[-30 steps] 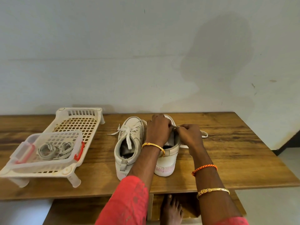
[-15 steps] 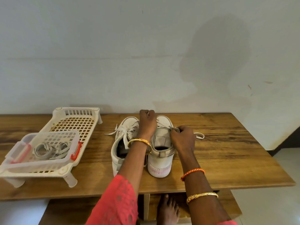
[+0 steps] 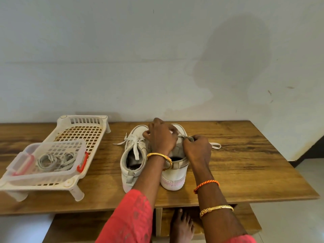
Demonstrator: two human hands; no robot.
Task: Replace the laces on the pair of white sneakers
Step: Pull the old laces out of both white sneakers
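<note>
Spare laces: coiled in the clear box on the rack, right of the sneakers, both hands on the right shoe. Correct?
One error: the rack with the clear box of spare laces stands left of the sneakers, per the head view. Left hand and right hand are on the right shoe.

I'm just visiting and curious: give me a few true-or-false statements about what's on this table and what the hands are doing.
1. Both hands work on the right-hand white sneaker. True.
2. The left-hand white sneaker has no lace. False: its white lace is still on.
3. Grey coiled laces lie in the clear plastic box with red clips. True.
4. The right hand rests flat on the wooden table. False: it pinches a lace at the sneaker.
</note>
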